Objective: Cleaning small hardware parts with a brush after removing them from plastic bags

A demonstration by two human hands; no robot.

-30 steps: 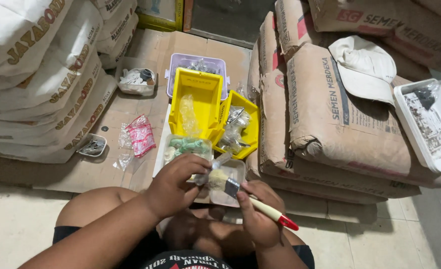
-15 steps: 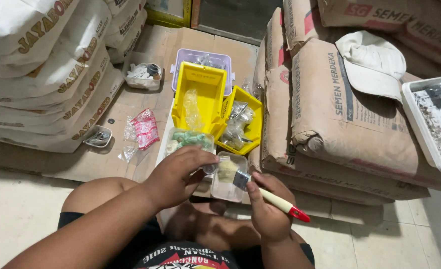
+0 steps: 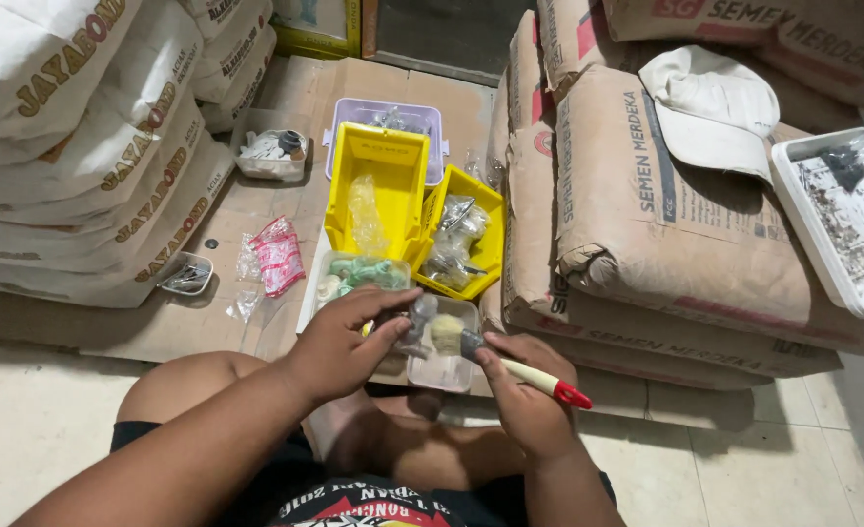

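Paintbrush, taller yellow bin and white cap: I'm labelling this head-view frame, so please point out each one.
Paintbrush (image 3: 525, 372): head view, on the cream handle just past the right hand's fingers.
Taller yellow bin (image 3: 381, 161): head view, on its back inner wall.
White cap (image 3: 710, 107): head view, on the crown, atop the cement sacks.

Small part (image 3: 414, 317) in left hand (image 3: 349, 344) unclear

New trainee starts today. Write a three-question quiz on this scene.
1. True or false: the right hand holds a brush.
2. What lies on the sacks at the right? A) white cap B) hammer C) bucket
3. Fill in: the left hand holds a small clear ____ against the bristles.

Key: 1 true; 2 A, the cap; 3 bag.
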